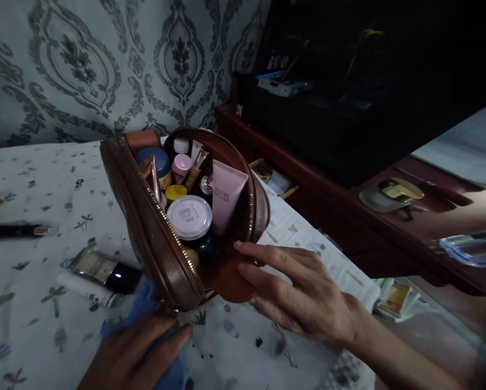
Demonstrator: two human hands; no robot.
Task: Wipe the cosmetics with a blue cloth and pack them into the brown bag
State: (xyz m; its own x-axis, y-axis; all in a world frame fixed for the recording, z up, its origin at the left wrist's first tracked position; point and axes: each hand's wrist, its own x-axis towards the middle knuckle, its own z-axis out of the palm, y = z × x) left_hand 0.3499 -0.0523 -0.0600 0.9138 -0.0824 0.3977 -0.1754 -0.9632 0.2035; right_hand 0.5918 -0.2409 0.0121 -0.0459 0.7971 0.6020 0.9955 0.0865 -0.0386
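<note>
A brown leather makeup bag [145, 227] lies unzipped on the bed-like patterned surface, filled with cosmetics. Inside are a pink squeeze tube [228, 195], a white-lidded jar [190, 216], a blue-lidded jar [153, 162], a small pink-capped pot [182, 167] and a yellow lid [175, 192]. My right hand [295, 287] grips the bag's rounded tan side [232, 279] at the near end, its fingers bent over the edge. Below the bag's near corner, my left hand [135, 352] is closed over a crumpled blue cloth [172, 374], partly hidden beneath it.
Left of the bag lie a foundation tube [103, 268] with a black cap, a white tube [86, 290] and a black pen-like item [18, 231]. A dark wooden cabinet [308, 203] stands at the right, holding a gold-lidded jar [391, 194]. Patterned fabric [92, 65] hangs behind.
</note>
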